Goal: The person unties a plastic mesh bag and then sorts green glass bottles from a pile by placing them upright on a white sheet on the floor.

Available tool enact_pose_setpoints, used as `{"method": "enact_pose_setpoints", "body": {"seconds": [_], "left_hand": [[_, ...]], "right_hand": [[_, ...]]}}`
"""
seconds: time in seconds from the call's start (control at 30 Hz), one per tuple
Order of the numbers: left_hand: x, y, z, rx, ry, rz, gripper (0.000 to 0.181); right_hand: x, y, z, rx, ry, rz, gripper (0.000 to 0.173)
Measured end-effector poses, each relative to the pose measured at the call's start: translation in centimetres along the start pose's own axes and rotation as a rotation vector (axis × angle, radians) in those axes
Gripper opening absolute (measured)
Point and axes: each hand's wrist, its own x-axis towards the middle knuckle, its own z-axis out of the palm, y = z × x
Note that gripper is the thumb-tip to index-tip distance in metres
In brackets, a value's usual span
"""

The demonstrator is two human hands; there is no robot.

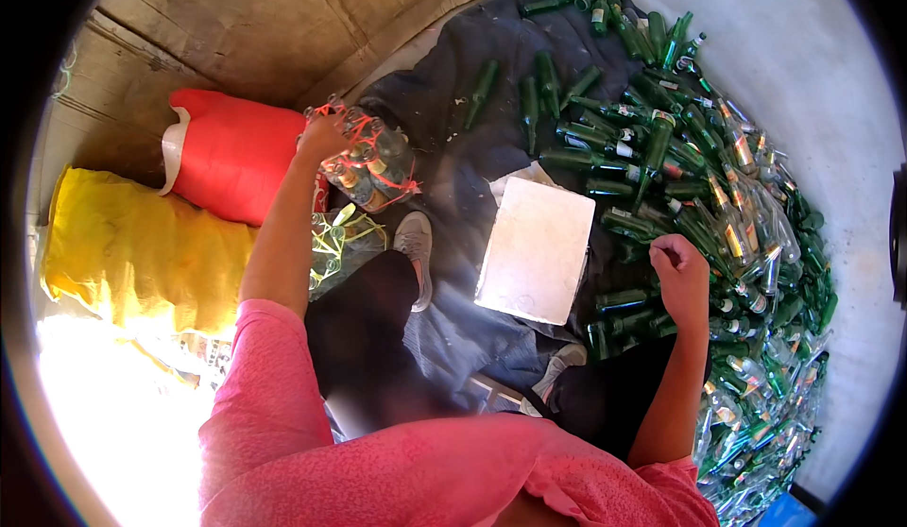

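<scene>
My left hand (324, 139) is at the necks of a bundle of clear glass bottles (375, 162) tied with red plastic string; whether its fingers grip the string is hard to see. Nearer my left knee stands another bottle bundle (340, 247), tied with yellow-green string. My right hand (682, 265) is loosely curled above a large heap of green glass bottles (638, 166), with no object visible in it. Between the hands, a white rectangular board (536, 251) lies over the dark cloth.
A red sack (237, 155) and a yellow sack (145, 251) lie at the left. Several loose green bottles (482, 93) rest on the dark cloth (439, 130) ahead. Clear bottles (737, 222) mix into the heap along the white wall (779, 45). My shoes are on the cloth.
</scene>
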Motion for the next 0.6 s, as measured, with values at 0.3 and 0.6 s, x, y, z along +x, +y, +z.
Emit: {"method": "enact_pose_setpoints", "body": {"seconds": [0.3, 0.6], "left_hand": [[0.5, -10.2, 9.8, -0.094, 0.112, -0.075, 0.086], [-0.7, -8.9, 2.4, -0.165, 0.194, 0.138, 0.059]], "right_hand": [[0.4, -0.4, 1.0, -0.008, -0.025, -0.034, 0.008], [-1.1, -0.3, 0.6, -0.009, -0.026, -0.162, 0.012]]}}
